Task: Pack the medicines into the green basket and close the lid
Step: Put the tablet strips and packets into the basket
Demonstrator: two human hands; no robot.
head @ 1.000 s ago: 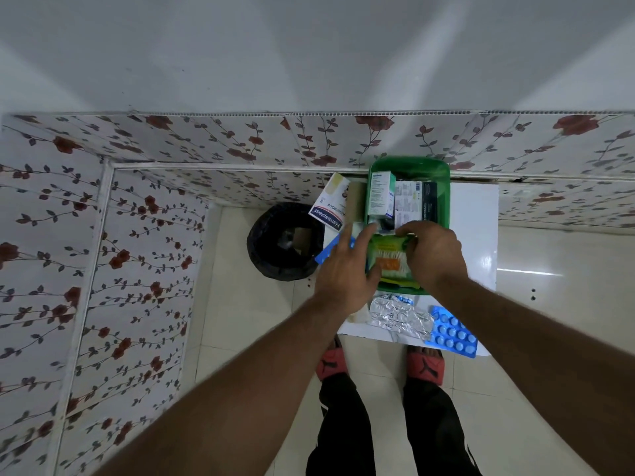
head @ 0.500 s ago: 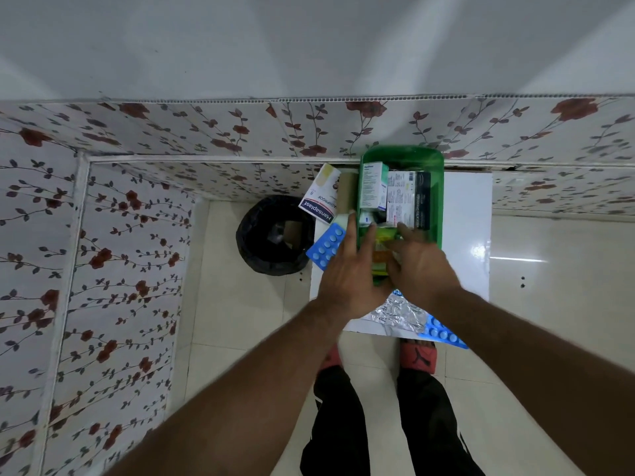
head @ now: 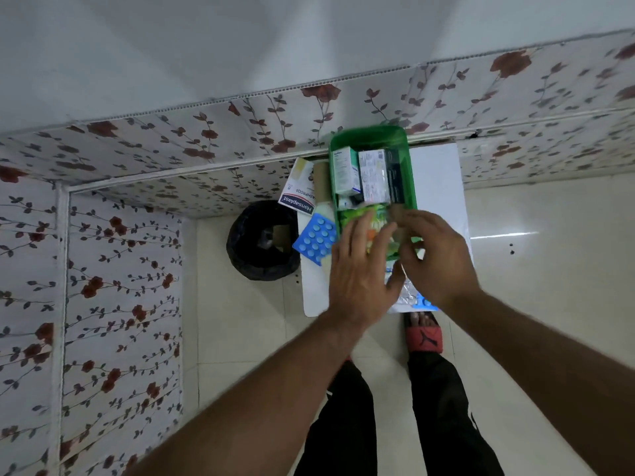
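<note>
The green basket (head: 411, 173) stands on a small white table (head: 438, 180) against the wall. Upright medicine boxes (head: 346, 170) fill its far half. A green and orange packet (head: 376, 219) lies in its near half. My left hand (head: 360, 269) hovers flat over that packet with fingers spread, the fingertips at its edge. My right hand (head: 438, 259) is beside it over the basket's near end, fingers loosely apart and blurred. Outside the basket lie a Hansaplast box (head: 298, 192), a blue blister strip (head: 316, 237) and a silver foil strip (head: 407, 293).
A black bin (head: 261, 242) stands on the floor left of the table. Floral wall panels close in the back and left. A second blue blister strip (head: 425, 301) shows under my right wrist. My feet in red sandals (head: 424, 334) are at the table's near edge.
Both hands carried the green packet forward and down into the basket's near half. They now sit looser over it with fingers apart. The camera has tilted.
</note>
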